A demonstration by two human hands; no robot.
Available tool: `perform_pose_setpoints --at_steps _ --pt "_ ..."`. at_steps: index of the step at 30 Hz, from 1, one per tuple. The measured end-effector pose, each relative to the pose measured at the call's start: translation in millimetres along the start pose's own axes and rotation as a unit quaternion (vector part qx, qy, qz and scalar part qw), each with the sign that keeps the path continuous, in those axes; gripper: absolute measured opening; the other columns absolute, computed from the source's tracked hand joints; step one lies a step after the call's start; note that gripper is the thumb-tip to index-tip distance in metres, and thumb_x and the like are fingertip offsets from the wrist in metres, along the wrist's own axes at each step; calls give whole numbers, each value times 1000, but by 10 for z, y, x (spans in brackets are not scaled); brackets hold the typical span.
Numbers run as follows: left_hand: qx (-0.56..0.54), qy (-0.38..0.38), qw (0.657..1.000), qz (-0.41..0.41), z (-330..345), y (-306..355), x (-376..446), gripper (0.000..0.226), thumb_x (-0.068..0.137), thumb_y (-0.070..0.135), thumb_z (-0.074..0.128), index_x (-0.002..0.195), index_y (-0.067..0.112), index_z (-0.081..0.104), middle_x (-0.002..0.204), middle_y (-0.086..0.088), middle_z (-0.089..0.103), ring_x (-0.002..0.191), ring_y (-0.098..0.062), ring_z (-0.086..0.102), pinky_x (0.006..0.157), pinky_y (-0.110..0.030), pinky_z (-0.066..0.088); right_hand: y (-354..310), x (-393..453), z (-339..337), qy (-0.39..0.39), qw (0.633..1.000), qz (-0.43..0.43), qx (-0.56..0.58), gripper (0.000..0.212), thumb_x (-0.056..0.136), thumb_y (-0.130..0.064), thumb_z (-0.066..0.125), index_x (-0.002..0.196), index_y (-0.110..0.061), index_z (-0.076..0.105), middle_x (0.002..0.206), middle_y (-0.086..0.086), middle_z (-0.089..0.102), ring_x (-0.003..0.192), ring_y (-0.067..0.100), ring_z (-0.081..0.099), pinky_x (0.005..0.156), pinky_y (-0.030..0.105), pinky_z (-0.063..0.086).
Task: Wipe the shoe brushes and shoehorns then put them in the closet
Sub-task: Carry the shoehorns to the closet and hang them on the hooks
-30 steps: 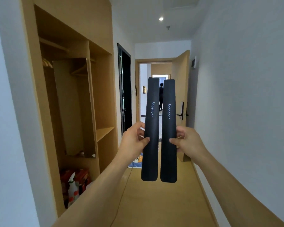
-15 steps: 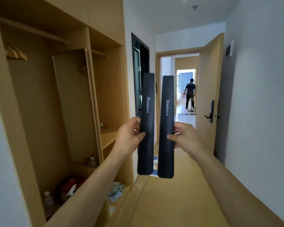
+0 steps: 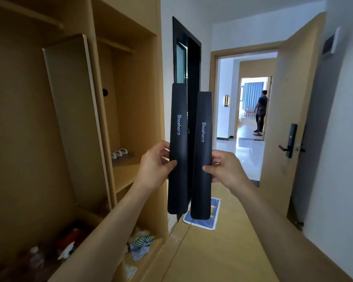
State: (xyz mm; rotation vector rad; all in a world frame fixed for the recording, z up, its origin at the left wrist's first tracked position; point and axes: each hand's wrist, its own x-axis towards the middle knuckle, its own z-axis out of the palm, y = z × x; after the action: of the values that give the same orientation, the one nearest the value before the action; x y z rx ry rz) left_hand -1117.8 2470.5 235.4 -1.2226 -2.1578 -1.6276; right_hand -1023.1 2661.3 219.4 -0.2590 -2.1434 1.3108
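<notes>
Two long black shoehorns, each lettered "Shoehorn", stand upright side by side in front of me. My left hand (image 3: 155, 166) grips the left shoehorn (image 3: 178, 127) at its middle. My right hand (image 3: 225, 168) pinches the right shoehorn (image 3: 202, 143), which sits slightly lower. The open wooden closet (image 3: 128, 110) is at my left, with a shelf (image 3: 126, 171) at about hand height just left of the shoehorns.
White slippers (image 3: 118, 153) lie on an upper closet shelf. Spray bottles (image 3: 66, 250) and a striped cloth (image 3: 141, 244) lie in the closet bottom. A blue mat (image 3: 212, 219) is on the hallway floor. An open door (image 3: 289, 123) stands right; a person (image 3: 260, 110) is far beyond.
I have come closer to the closet, which now fills the left of the view. The shoehorns have drifted slightly apart, the right one a little lower than the left.
</notes>
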Motion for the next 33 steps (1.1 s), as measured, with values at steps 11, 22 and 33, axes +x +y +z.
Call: perform_pose_setpoints --at_steps 11,22,33 --pt "-19 34 999 11 438 -1237 1854 27 87 4 69 104 23 60 90 0 70 75 -18 71 63 -46 61 710 2105 152 -24 999 -23 7 37 86 3 70 88 -34 70 74 -13 75 67 4 72 52 20 54" --pt "34 67 997 -7 421 -2365 3195 32 86 5 69 104 30 60 94 3 70 83 -14 71 68 -42 62 1322 4006 792 -77 995 -46 46 27 86 0 71 94 -26 73 85 0 77 80 14 73 58 27 58" --pt "141 217 961 -93 -54 -3327 4183 28 85 12 71 97 34 61 92 11 70 85 -2 68 79 -34 59 1692 5842 1957 -231 959 -106 126 30 86 -2 73 94 -31 70 86 -8 76 78 8 74 58 24 58"
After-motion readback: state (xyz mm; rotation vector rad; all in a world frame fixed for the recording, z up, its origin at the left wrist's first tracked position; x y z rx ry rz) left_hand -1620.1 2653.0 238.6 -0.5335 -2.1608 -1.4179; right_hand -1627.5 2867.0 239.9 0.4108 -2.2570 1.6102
